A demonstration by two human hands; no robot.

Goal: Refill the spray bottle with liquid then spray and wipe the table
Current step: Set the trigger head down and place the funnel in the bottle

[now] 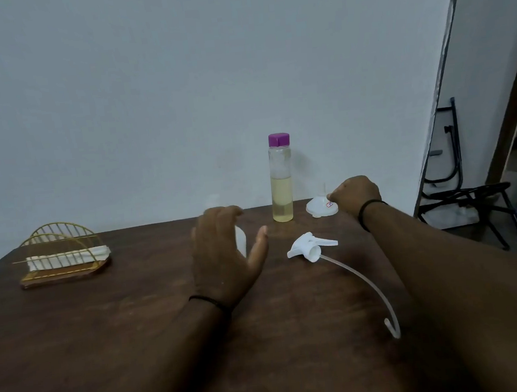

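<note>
The left hand [225,256] hovers with fingers spread wide and thumb apart, cupped around but apparently not gripping a pale, translucent spray bottle [240,240], which stands mostly hidden behind the palm; its neck shows faintly above the fingers, though the blur makes this hard to confirm. The right hand [355,194] reaches farther back, fingers curled onto the rim of a white funnel [320,207] that sits mouth-down on the brown table [106,337]; a small red-and-white sticker beside the fingertips is too small to read. Between the two hands, at the back, stands a clear bottle [282,190] with a purple cap, about half full of yellowish liquid. Just in front of the right wrist lies the white trigger sprayer [311,246], its curved tube trailing toward the person. Well left of the left hand sits a gold wire napkin holder [62,255] with white napkins.
</note>
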